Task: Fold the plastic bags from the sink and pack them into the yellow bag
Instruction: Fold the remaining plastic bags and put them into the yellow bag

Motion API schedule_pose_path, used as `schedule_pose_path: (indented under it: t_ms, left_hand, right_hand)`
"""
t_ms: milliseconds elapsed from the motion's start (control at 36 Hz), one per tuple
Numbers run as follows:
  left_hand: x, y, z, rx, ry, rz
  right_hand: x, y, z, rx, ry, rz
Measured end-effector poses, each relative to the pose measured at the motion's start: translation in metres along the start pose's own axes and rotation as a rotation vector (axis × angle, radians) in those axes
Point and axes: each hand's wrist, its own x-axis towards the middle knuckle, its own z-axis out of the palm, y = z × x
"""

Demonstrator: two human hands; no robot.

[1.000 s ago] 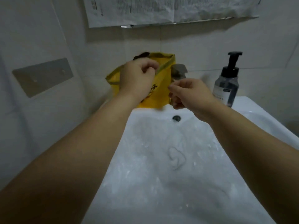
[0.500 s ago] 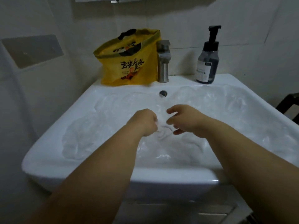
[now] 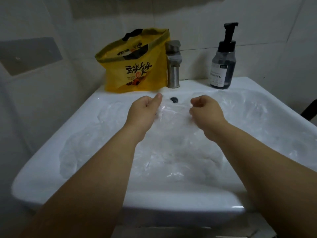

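Note:
A clear plastic bag (image 3: 173,115) is stretched between my two hands above the white sink (image 3: 51,162). My left hand (image 3: 144,112) pinches its left edge with curled fingers, thumb pointing up. My right hand (image 3: 205,110) grips its right edge in a fist. More clear plastic bags (image 3: 180,155) lie crumpled in the basin under my arms. The yellow bag (image 3: 137,64) stands open at the back left of the sink, beside the tap, with something dark showing inside its mouth.
A steel tap (image 3: 173,64) rises at the back middle, with the dark overflow hole (image 3: 174,99) below it. A black-topped soap pump bottle (image 3: 223,62) stands at the back right. Tiled wall lies behind; a dark object (image 3: 310,110) is at the right edge.
My hands left the yellow bag, dropped into the basin, took hold of a clear bag, then lifted and drew apart, stretching it. The view tilted down to show the whole sink.

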Motion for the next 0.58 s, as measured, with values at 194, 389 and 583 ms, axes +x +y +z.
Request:
schedule_pose_path:
  t_ms: [194, 389, 583]
  left_hand:
    - [0.001, 0.007, 0.0, -0.055, -0.123, -0.087]
    - [0.003, 0.004, -0.005, -0.146, -0.378, -0.088]
    - [-0.003, 0.006, -0.001, -0.012, -0.148, 0.19]
  right_hand:
    - [0.002, -0.013, -0.009, 0.385, -0.083, 0.181]
    - [-0.001, -0.019, -0.014, 0.475, -0.188, 0.299]
    - [0.003, -0.017, -0.019, 0.463, -0.162, 0.303]
